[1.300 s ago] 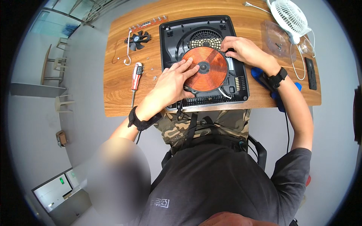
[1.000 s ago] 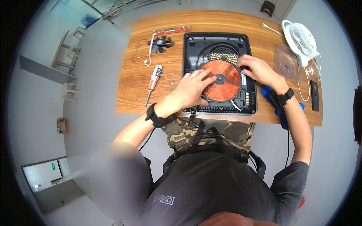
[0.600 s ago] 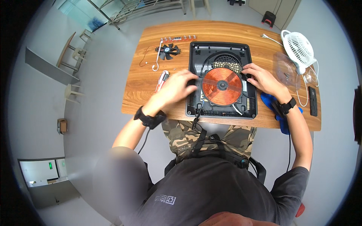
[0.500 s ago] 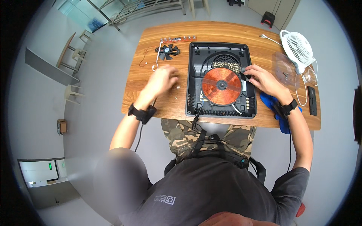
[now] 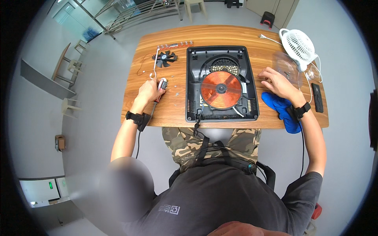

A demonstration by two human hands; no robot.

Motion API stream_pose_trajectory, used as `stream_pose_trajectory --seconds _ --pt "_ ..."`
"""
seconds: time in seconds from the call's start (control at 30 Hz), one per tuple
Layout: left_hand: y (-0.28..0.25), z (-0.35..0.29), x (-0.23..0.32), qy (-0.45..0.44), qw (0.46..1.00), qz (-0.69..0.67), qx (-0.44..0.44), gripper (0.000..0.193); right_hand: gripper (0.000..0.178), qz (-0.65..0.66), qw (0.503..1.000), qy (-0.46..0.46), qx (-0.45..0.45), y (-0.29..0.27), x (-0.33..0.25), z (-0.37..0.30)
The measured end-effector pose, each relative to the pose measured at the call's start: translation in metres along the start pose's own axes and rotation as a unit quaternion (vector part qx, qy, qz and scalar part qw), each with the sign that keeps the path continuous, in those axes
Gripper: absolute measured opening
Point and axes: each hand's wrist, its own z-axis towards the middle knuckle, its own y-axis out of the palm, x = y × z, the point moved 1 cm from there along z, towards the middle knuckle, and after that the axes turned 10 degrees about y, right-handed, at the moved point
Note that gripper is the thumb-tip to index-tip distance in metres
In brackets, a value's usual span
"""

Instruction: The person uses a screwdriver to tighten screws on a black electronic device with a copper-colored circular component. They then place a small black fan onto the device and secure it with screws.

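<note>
The left grip [image 5: 149, 91] held the screwdriver [image 5: 158, 98]. It looked hard and light, best held by its fat handle [image 5: 163, 84]. The right grip [image 5: 275, 83] was empty and loose.

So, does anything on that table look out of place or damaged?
Nothing looks clearly broken or spilled. Small loose pieces lie scattered left of the open black housing, unattached to anything, and a blue item pokes past the near edge of the table, not fully supported.
</note>
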Motion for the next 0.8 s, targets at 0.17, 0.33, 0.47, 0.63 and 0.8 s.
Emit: stream_pose_trajectory --seconds 0.17,0.33,0.47,0.63,0.8 --pt "0.000 0.009 -0.017 -0.023 0.998 0.053 -0.021 0.046 0.029 0.017 0.999 0.033 -0.024 -0.013 -0.013 -0.007" --pt "-0.072 -0.010 0.027 0.034 0.996 0.005 0.080 0.035 0.038 0.011 0.999 -0.042 0.030 -0.028 -0.034 0.009" --pt "-0.122 -0.030 0.116 0.159 0.976 -0.085 0.124 0.038 0.056 0.007 0.993 -0.090 0.073 -0.053 -0.088 0.022" --pt "-0.112 -0.021 0.175 0.342 0.919 -0.027 0.195 0.047 0.070 0.011 0.978 -0.186 0.093 -0.058 -0.145 0.049" --pt "-0.102 -0.008 0.197 0.386 0.890 -0.083 0.226 0.046 0.051 0.027 0.976 -0.205 0.063 -0.053 -0.172 0.060"
